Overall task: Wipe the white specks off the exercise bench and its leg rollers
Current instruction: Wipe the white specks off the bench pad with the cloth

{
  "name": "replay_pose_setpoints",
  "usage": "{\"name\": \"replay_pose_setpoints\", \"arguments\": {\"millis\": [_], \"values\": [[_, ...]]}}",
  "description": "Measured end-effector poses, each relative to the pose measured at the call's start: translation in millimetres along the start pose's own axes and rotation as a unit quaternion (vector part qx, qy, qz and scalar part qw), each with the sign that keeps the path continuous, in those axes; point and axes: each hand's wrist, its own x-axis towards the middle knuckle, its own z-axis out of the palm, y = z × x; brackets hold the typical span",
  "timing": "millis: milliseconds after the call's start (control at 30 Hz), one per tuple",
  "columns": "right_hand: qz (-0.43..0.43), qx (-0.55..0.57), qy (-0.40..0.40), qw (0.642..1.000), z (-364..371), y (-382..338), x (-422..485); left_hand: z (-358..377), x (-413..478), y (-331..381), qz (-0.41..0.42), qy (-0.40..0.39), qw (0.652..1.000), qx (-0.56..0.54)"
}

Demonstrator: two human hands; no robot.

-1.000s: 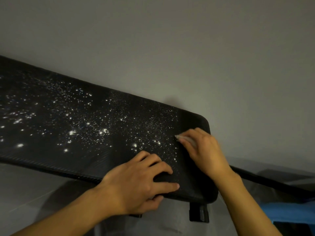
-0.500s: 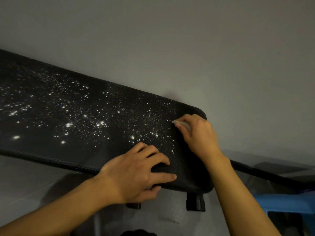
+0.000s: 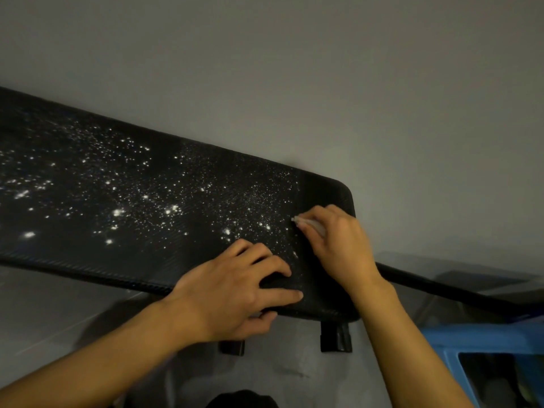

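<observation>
Bench pad (image 3: 88, 201) runs lengthwise left to right.

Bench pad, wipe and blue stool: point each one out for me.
bench pad (image 3: 123, 231), head view, speckled top surface
wipe (image 3: 309, 224), head view, pale edge under the right hand's fingers
blue stool (image 3: 482, 338), head view, top edge

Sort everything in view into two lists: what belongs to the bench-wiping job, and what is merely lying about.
Job:
bench pad
white specks
pale wipe
right hand holding it
left hand steadying the pad

Lying about:
blue plastic item
black bar
</observation>
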Motion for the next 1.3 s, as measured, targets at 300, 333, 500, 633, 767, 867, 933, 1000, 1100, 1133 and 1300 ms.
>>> {"name": "replay_pose_setpoints", "arguments": {"millis": [300,333,500,633,767,867,933,1000,1100,1133,1300], "values": [[-0.044,0.044,-0.032,0.998,-14,-13,-76,0,-1,-1,0.003,0.003,1.0,0.002],[-0.035,0.04,-0.022,0.998,-10,-12,-65,0,0,-1,0.003,0.001,1.0,0.001],[0.014,0.002,0.024,1.0,3,-12,-18,0,0,-2,0.005,-0.002,1.0,0.006],[-0.04,0.036,-0.032,0.998,-6,-24,-59,0,-1,-1,0.004,-0.003,1.0,0.01],[-0.024,0.006,-0.016,1.0,-6,-17,-34,-1,-2,0,0.003,-0.002,1.0,0.006],[0.011,-0.008,-0.003,1.0,0,-19,-6,-2,-2,-1,0.003,-0.004,1.0,0.002],[0.004,0.0,-0.014,1.0,0,-22,-17,-2,-2,-2,0.005,-0.006,1.0,0.005],[-0.004,0.03,-0.038,0.999,-4,-25,-47,-2,-2,-2,0.003,-0.004,1.0,0.006],[-0.006,0.052,-0.043,0.998,-13,-28,-78,-3,-2,0,0.001,-0.001,1.0,0.002],[-0.003,0.047,-0.037,0.998,-12,-25,-74,-3,-2,0,0.001,0.0,1.0,0.001],[0.031,0.015,-0.006,0.999,0,-12,-17,-2,0,-1,0.005,0.001,1.0,0.005]]}}
